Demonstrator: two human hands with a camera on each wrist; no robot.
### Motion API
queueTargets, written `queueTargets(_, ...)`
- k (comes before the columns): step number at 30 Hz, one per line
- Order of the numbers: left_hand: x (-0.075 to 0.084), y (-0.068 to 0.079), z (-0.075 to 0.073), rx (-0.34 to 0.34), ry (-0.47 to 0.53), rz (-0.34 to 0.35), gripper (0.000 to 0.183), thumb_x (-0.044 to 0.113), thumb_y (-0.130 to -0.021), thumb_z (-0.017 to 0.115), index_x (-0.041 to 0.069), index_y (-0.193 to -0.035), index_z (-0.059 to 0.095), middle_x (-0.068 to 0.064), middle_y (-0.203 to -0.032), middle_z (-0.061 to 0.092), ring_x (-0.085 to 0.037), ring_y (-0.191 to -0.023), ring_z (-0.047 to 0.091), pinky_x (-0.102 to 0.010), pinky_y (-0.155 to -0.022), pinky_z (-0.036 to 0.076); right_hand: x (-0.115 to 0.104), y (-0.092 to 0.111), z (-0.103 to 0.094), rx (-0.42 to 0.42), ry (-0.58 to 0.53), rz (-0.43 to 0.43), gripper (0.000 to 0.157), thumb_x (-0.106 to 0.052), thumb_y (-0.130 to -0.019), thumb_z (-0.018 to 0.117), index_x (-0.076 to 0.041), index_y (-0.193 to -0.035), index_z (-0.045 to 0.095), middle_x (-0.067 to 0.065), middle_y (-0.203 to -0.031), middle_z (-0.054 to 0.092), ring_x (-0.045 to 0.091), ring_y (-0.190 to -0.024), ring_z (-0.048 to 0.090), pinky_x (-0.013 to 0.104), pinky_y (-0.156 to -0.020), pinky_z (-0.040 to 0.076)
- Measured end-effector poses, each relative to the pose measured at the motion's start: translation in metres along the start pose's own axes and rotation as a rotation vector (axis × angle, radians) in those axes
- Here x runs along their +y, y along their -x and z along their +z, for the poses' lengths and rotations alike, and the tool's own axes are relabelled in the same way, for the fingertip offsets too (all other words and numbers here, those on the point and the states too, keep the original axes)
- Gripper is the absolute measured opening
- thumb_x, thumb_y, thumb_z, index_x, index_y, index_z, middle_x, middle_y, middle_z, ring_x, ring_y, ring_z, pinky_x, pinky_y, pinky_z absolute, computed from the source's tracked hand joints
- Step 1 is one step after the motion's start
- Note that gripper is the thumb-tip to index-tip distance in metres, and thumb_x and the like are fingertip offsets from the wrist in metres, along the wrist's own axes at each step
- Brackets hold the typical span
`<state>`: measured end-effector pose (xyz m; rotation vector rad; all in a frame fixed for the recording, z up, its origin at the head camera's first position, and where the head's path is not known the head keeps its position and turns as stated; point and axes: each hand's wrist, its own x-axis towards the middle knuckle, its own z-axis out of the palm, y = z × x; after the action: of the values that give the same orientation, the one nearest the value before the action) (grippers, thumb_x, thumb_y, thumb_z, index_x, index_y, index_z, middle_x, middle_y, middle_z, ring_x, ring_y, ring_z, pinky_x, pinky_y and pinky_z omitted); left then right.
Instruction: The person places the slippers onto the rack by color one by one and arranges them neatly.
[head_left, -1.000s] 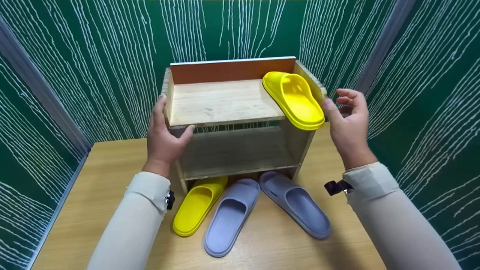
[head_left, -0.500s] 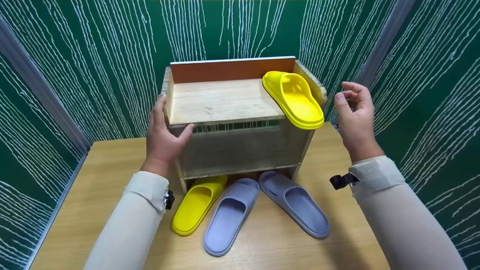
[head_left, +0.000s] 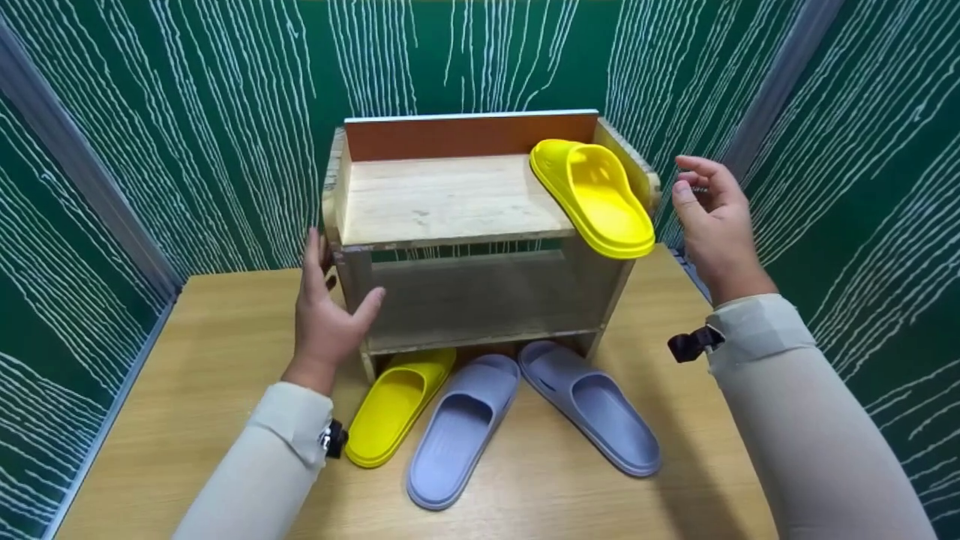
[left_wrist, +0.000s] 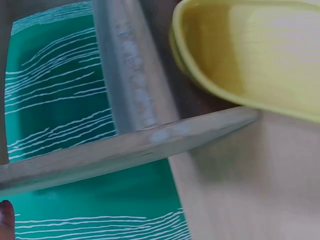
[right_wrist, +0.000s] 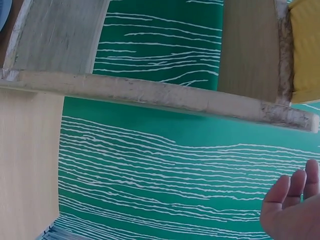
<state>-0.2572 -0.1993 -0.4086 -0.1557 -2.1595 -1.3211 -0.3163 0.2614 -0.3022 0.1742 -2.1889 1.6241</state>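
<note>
In the head view a wooden shoe rack [head_left: 450,243] stands on the table. A yellow slipper [head_left: 611,217] lies on the right of its top shelf, heel jutting past the front edge. Beside the rack's left side panel is my left hand [head_left: 328,330], thumb spread and fingers extended; contact is unclear. My right hand [head_left: 720,232] hangs apart from the right side, fingers loosely bent around nothing. Below, another yellow slipper [head_left: 386,420] and two lavender-grey slippers, one middle [head_left: 454,446] and one right [head_left: 611,424], have their toes at or under the bottom shelf.
Green walls [head_left: 225,135] with white drip lines enclose the back and sides. The light wood table [head_left: 187,405] extends around the rack. A reddish-brown back board [head_left: 465,139] rises behind the top shelf. The left wrist view shows the lower yellow slipper [left_wrist: 265,60] close up.
My left hand has come down from the rack's top left corner along its side. The right hand has drawn away from the right corner, outward and up. The slippers stay put.
</note>
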Motion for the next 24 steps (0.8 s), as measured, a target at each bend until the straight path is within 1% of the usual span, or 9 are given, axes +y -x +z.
queueTargets(3,-0.01,0.014,0.001,-0.001,-0.017,-0.028,0.111,0.027,-0.088,0.084,0.02,-0.17,0.01,-0.005,-0.175,0.021,-0.032,-0.156,0.034,-0.051,-0.125,0.034,0.001,-0.003,0.002,-0.032,0.007,0.016,0.045,-0.04,-0.107,0.056,-0.032,-0.151,0.055,-0.003,-0.144,0.05,0.02,-0.128,0.046,0.03,-0.118,0.044)
queueTargets(7,-0.022,0.034,0.004,-0.019,-0.049,-0.08,0.111,0.029,-0.088,0.084,0.019,-0.17,0.011,-0.004,-0.176,0.018,-0.032,-0.157,0.032,-0.05,-0.127,0.031,0.003,-0.006,0.005,-0.076,-0.01,0.052,0.049,-0.043,-0.104,0.057,-0.034,-0.151,0.055,-0.002,-0.149,0.049,0.019,-0.129,0.047,0.032,-0.119,0.044)
queueTargets(11,-0.029,0.052,0.008,-0.049,-0.072,-0.131,0.109,0.033,-0.089,0.083,0.018,-0.17,0.011,-0.005,-0.176,0.018,-0.03,-0.158,0.03,-0.05,-0.127,0.03,0.005,-0.008,0.005,-0.104,-0.068,0.089,0.052,-0.044,-0.101,0.06,-0.033,-0.151,0.057,-0.002,-0.152,0.049,0.02,-0.131,0.047,0.036,-0.12,0.043)
queueTargets(15,-0.033,0.066,0.013,-0.077,-0.094,-0.169,0.109,0.034,-0.089,0.083,0.018,-0.17,0.01,-0.004,-0.177,0.018,-0.03,-0.158,0.03,-0.051,-0.127,0.03,0.007,-0.01,0.004,-0.123,-0.103,0.113,0.053,-0.043,-0.099,0.063,-0.029,-0.15,0.059,-0.001,-0.154,0.049,0.022,-0.132,0.048,0.035,-0.119,0.045)
queueTargets(17,-0.034,0.072,0.015,-0.087,-0.097,-0.183,0.11,0.034,-0.09,0.083,0.018,-0.17,0.01,-0.004,-0.177,0.017,-0.03,-0.158,0.029,-0.051,-0.127,0.029,0.008,-0.011,0.005,-0.128,-0.099,0.123,0.054,-0.045,-0.098,0.063,-0.029,-0.15,0.059,-0.001,-0.154,0.049,0.022,-0.131,0.048,0.033,-0.118,0.045)
queueTargets(20,-0.037,0.081,0.017,-0.099,-0.089,-0.211,0.109,0.034,-0.091,0.082,0.019,-0.17,0.009,-0.004,-0.177,0.016,-0.03,-0.159,0.028,-0.051,-0.128,0.027,0.008,-0.013,0.008,-0.129,-0.109,0.137,0.055,-0.045,-0.098,0.063,-0.029,-0.15,0.06,-0.001,-0.151,0.051,0.022,-0.129,0.049,0.029,-0.112,0.048)
queueTargets(24,-0.041,0.092,0.017,-0.102,-0.056,-0.252,0.108,0.035,-0.092,0.081,0.018,-0.17,0.008,-0.005,-0.176,0.016,-0.031,-0.159,0.025,-0.054,-0.129,0.025,0.009,-0.015,0.012,-0.142,-0.189,0.145,0.055,-0.041,-0.096,0.067,-0.025,-0.148,0.061,0.001,-0.143,0.053,0.023,-0.124,0.051,0.021,-0.103,0.053)
